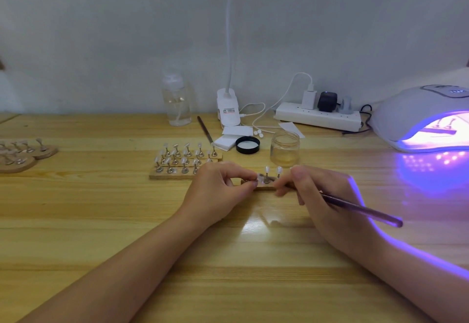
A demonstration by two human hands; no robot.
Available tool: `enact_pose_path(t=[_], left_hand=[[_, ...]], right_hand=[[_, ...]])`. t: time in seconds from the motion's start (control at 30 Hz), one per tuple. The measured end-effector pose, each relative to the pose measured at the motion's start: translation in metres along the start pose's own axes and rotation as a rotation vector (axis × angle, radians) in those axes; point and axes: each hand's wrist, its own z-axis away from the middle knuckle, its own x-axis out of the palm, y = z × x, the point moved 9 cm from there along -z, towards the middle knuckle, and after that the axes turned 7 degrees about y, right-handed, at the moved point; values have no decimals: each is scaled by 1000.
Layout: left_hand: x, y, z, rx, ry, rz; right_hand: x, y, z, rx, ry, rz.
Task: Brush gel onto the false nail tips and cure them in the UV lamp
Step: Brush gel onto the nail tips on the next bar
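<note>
A small wooden strip (264, 187) with false nail tips (267, 169) on metal stands lies mid-table between my hands. My left hand (220, 190) pinches one metal stand at the strip's left end. My right hand (317, 190) grips a thin dark brush (363, 209), its handle pointing back to the right and its tip hidden near the stands. An open jar of clear gel (284, 148) sits just behind, its black lid (247, 145) beside it. The white UV lamp (416, 109) at the right glows purple, with another strip of tips (439, 129) inside.
Wooden strips holding several nail tips (182, 161) stand left of my hands. Round wooden bases with stands (22, 152) lie at the far left. A clear pump bottle (176, 99), desk lamp clip (228, 109), second brush (205, 129), white pads (228, 140) and power strip (317, 117) line the back.
</note>
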Motion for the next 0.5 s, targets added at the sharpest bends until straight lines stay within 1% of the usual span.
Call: enact_pose_path(t=[0.07,0.2,0.27,0.37,0.43,0.5], left_hand=[[0,1,0,2,0,6],[0,0,0,6,-1,-7],[0,0,0,5,1,-3],[0,1,1,6,-5,7],[0,1,1,7,-10,8],[0,0,1,4,-6,5]], right_hand=[[2,0,-1,-3,-20,18],[2,4,2,43,-18,-75],[-1,-2,1,6,7,-29],[1,-6,-2,-24,-20,26],[3,-1,0,15,-42,-36],[3,4,3,59,-30,-109]])
